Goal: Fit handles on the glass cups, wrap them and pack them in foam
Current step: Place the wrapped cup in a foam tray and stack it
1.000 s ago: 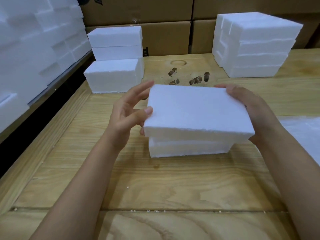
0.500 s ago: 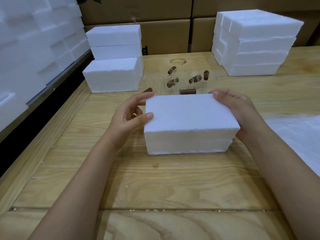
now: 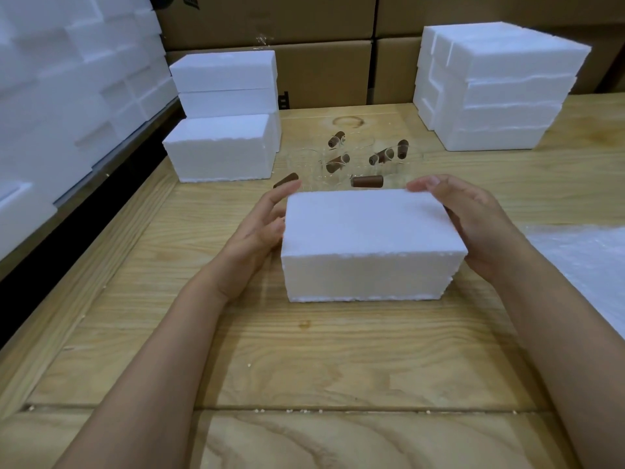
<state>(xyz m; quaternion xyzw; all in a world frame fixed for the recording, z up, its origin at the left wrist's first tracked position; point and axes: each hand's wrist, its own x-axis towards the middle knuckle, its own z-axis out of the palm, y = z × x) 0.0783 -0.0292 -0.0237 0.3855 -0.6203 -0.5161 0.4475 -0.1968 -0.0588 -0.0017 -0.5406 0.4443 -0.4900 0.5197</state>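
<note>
A closed white foam box [image 3: 368, 245] sits on the wooden table [image 3: 304, 360] in front of me, its lid flush on its base. My left hand [image 3: 260, 228] lies against the box's left end with fingers straight and spread. My right hand [image 3: 473, 225] cups the right end, fingertips over the far top edge. Behind the box stand several clear glass cups [image 3: 329, 164] with brown wooden handles [image 3: 367, 181]; one handle lies loose near the box.
Foam boxes are stacked at the back left [image 3: 223, 123] and back right [image 3: 497, 86]. More foam pieces [image 3: 61, 96] line the left side. A sheet of white wrap [image 3: 588, 265] lies at the right. Cardboard cartons [image 3: 304, 45] stand behind the table.
The foam lid, held tilted above the base a second ago, has come down and now sits flush on it. Both hands followed it down and stay at the box's ends.
</note>
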